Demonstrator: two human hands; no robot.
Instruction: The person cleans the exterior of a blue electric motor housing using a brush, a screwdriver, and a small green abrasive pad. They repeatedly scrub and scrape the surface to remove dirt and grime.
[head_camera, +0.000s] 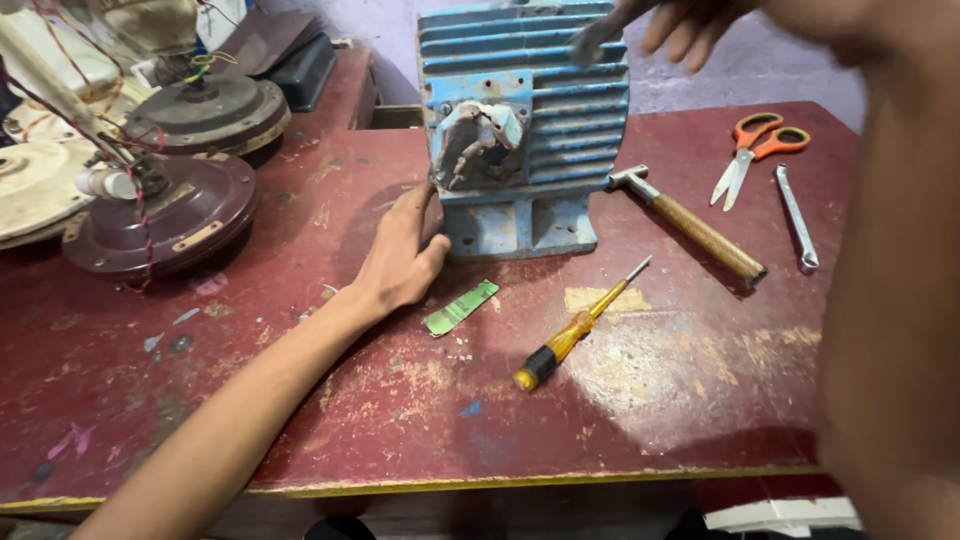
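Observation:
A blue finned motor housing (560, 110) stands upright on a worn red table (650, 400), with a grey terminal fitting (475, 135) on its near face. My left hand (400, 260) grips its lower left corner, fingers along the side and thumb on the front. My right hand (690, 25) is blurred above the housing's top edge and holds a grey metal tool (598, 40) whose tip lies over the top fins. My right arm fills the right foreground.
A wooden-handled hammer (690, 225), a yellow screwdriver (575, 330), orange scissors (750, 150) and a spanner (795, 215) lie right of the housing. A green strip (460, 307) lies by my left hand. Brown fan motors (160, 215) with wires crowd the left side.

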